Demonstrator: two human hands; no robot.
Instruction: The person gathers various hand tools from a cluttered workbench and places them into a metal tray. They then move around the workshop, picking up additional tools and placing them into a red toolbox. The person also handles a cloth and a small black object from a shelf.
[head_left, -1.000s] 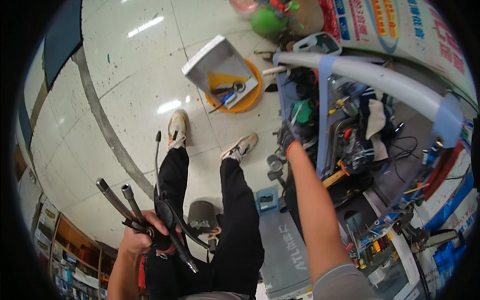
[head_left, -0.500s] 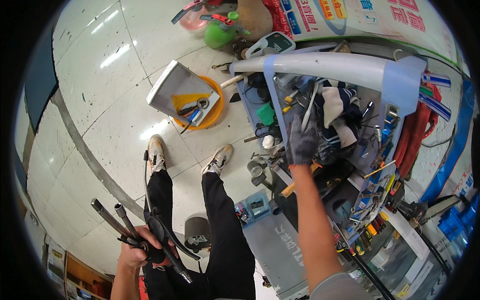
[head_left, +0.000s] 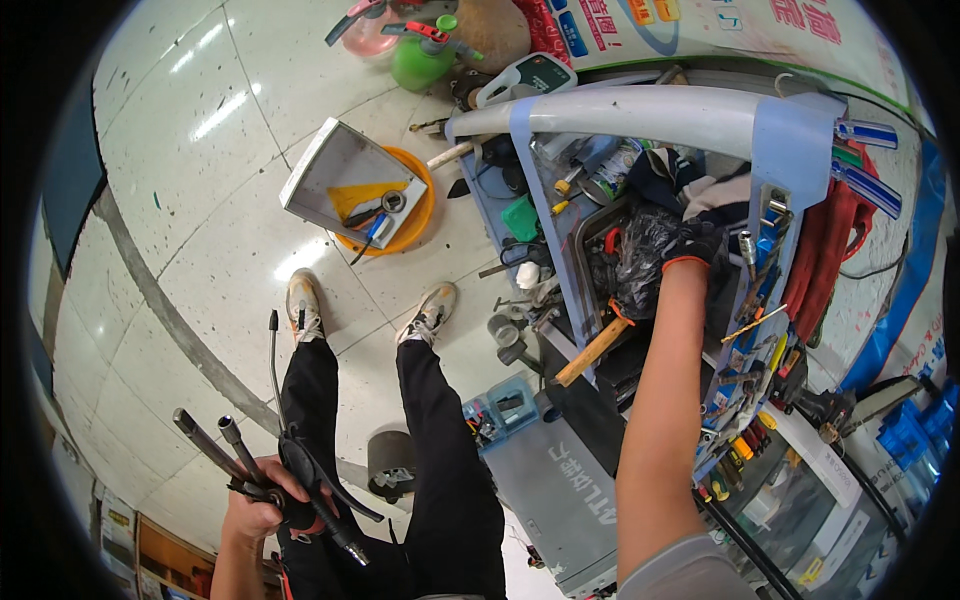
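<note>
My bare left hand (head_left: 262, 500), low at the left, is closed round a bundle of dark tools (head_left: 300, 470). Among them are a thin bent tube, a curved black lever and metal rods with socket-like ends. My right hand (head_left: 690, 245), in a dark glove with an orange cuff, reaches into the upper tray of a blue-grey tool cart (head_left: 520, 130). It lies between a crumpled black plastic bag (head_left: 645, 250) and dark-and-white striped cloths (head_left: 715, 195). Its fingers are mostly hidden, so their grip does not show. A wooden handle (head_left: 592, 352) sticks out over the tray's near edge.
Sockets and screwdrivers (head_left: 745, 440) line the cart's right side, beside a red cloth (head_left: 828, 265). Left of the cart stand a white bin (head_left: 330, 180) on an orange round base and a green spray bottle (head_left: 420, 65). A grey case (head_left: 555, 500) is near my legs.
My right hand has moved right and nearer within the tray. The cloths have shifted up and right, uncovering the black plastic bag and a spray can. My left hand keeps its hold.
</note>
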